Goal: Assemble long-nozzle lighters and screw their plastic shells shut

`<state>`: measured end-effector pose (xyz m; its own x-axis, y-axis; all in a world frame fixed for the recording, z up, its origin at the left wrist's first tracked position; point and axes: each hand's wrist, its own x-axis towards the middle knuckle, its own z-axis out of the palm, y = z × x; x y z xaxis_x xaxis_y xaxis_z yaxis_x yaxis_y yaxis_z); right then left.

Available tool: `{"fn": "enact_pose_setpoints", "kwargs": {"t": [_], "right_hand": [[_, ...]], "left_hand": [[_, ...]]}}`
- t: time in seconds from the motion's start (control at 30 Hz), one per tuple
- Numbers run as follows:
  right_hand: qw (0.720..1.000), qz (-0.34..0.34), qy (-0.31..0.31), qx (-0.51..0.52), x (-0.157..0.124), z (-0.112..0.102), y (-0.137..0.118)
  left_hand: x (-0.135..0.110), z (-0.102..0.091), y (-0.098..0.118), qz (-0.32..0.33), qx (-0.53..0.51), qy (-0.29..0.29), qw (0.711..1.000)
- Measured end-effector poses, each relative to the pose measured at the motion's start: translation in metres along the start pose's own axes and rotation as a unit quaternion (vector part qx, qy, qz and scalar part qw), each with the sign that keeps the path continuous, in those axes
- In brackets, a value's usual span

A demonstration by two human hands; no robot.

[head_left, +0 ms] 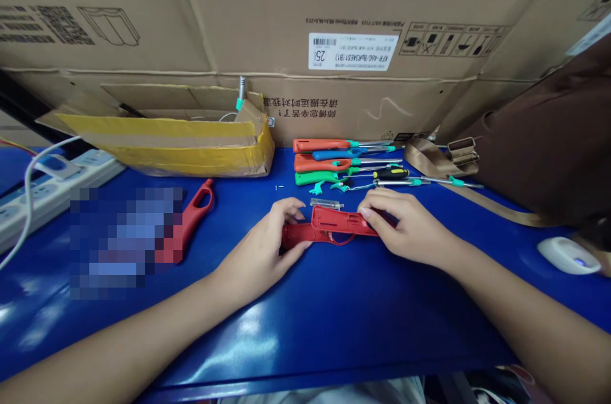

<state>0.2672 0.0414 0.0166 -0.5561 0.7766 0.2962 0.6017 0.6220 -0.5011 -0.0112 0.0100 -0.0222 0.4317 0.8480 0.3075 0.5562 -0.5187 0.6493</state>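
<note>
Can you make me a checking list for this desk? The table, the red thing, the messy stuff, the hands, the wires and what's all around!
Surface: blue table, glossy, with light reflections.
Job's things: red plastic shell lying on the table; small metal piece just behind it.
Clutter: row of long tools with orange, blue and green handles, black-and-yellow screwdriver, loose red handle, taped cardboard tray, tan strap, white mouse-like device.
Grippers: left hand grips the shell's left end; right hand pinches its right end.
Cables: white cable running over a white power strip.
Surroundings: big cardboard boxes behind; brown bag at right.
</note>
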Motion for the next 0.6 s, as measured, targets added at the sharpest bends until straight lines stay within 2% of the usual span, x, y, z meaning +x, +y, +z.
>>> {"fn": "enact_pose_setpoints", "kwargs": {"t": [0.1,0.17,0.23,0.37,0.43,0.53,0.6], "right_hand": [[0.995,-0.056,-0.08,0.007,-0.001,0.002,-0.003],[0.991,-0.069,-0.112,-0.017,0.0,0.004,-0.006],[0.993,-0.046,-0.09,-0.067,0.001,0.004,-0.006],[0.986,0.049,0.056,-0.149,0.003,-0.004,0.008],[0.972,0.087,0.099,-0.196,0.002,-0.012,0.022],[0.941,0.134,0.074,-0.303,-0.003,-0.021,0.046],[0.932,0.142,0.049,-0.329,-0.006,-0.024,0.06]], "left_hand": [[0.002,-0.002,-0.001,-0.007,0.025,-0.016,1.0],[0.004,-0.004,0.001,-0.004,0.04,-0.017,0.999],[0.005,-0.007,0.005,0.005,0.048,-0.013,0.999],[0.006,-0.012,0.015,0.046,0.045,-0.04,0.997],[0.005,-0.013,0.019,0.078,0.044,-0.068,0.994],[0.003,-0.014,0.023,0.12,0.046,-0.113,0.985],[0.001,-0.014,0.024,0.136,0.048,-0.14,0.98]]}}
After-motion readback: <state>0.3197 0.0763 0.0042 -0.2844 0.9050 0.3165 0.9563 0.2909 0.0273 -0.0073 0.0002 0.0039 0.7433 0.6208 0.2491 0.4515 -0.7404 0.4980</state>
